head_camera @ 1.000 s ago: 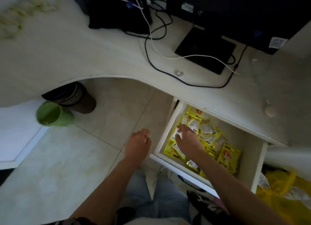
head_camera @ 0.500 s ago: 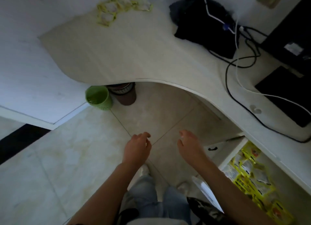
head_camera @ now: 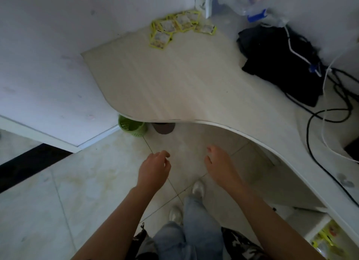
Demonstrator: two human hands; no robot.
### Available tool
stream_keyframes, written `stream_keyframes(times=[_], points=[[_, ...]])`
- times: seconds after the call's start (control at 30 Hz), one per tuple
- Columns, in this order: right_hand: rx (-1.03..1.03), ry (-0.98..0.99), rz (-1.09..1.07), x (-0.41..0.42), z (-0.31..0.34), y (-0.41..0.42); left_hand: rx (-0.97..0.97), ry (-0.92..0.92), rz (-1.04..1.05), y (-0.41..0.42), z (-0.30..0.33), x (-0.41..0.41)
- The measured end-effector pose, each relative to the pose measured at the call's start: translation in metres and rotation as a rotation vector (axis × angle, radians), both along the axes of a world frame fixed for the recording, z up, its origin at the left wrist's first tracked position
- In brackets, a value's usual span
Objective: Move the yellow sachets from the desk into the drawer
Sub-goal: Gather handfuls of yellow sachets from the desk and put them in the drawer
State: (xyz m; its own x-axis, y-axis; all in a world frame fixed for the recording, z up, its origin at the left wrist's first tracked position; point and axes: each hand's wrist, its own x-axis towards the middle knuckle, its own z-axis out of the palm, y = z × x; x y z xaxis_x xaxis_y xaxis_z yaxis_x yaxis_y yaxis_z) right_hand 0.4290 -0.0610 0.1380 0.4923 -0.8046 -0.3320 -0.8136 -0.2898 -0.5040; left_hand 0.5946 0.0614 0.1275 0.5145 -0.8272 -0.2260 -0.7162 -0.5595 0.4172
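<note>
Both hands empty, held low over the floor in front of the tabletop (head_camera: pixel 174 88) edge: left hand (head_camera: pixel 153 170) with fingers loosely curled around nothing, right hand (head_camera: pixel 221 166) relaxed, fingers pointing forward, grip released on both. Remaining yellow sachets (head_camera: pixel 178 27) lying in a loose, overlapping cluster at the far corner of the tabletop, close to the wall, well apart from either hand. Drawer (head_camera: pixel 318 238) open at the lower right edge of view, with more yellow packets visible inside; most of it cut off by the frame. Black bundle (head_camera: pixel 279 63) and trailing cables (head_camera: pixel 318 121) to the right of the cluster, not touching it. Green basket (head_camera: pixel 132 126) on the floor beneath the tabletop edge. Likely light, thin, flat and pliable packets with slick wrapping, apt to slide over one another and slip out of a loose grip. Best taken by gathering several together from the sides, or pinching along a sealed yellow border where the material is stiffer, rather than pressing on the soft middle. Probably worth sweeping the spread into a stack first, since single flat packets hug the surface and resist lifting. Long reach across the tabletop needed; little risk of breakage, some risk of dropping strays on the way to the drawer.
</note>
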Motion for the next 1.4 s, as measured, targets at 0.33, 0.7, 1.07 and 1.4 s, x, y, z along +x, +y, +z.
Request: stream_keyframes(times=[0.33,0.7,1.07,1.4], points=[[-0.048,-0.025,0.162,0.085,0.01,-0.109,-0.017,0.001,0.147,-0.094,0.005,0.068],[-0.089,-0.007,0.297,0.159,0.027,-0.232,-0.024,-0.024,0.178,-0.205,0.021,0.136],[-0.132,-0.007,0.23,0.234,0.028,-0.321,-0.024,-0.037,0.09,-0.298,0.028,0.244],[-0.165,0.047,0.172,0.282,0.031,-0.401,0.061,-0.019,-0.003,-0.368,0.029,0.314]])
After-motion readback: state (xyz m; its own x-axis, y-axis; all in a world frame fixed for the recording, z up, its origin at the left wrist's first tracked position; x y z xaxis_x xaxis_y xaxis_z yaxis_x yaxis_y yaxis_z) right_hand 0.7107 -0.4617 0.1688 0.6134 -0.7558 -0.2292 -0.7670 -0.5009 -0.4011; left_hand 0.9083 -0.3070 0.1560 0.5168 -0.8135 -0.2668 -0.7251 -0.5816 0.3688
